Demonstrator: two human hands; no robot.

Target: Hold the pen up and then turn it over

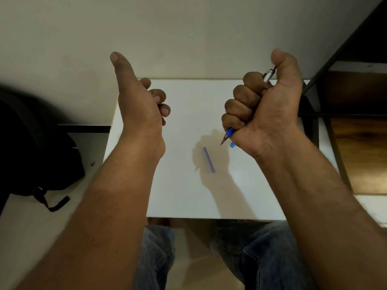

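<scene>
- White table (184,197) stands against a plain beige wall (188,28); black backpack (37,147) lies left, dark shelving (345,84) right.
- Right hand (263,105) fists around a pen (228,133) above the table.
- Left hand (140,101) hangs loosely curled, holding nothing.
- Blue strip (209,160) lies on the table between them.

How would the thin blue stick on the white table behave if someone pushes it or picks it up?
The thin blue stick lies flat on the white table and looks slim, so it is probably very light. On that smooth top it may slide easily. Being so thin, it might be hard to pinch and could bend or snap.
</scene>
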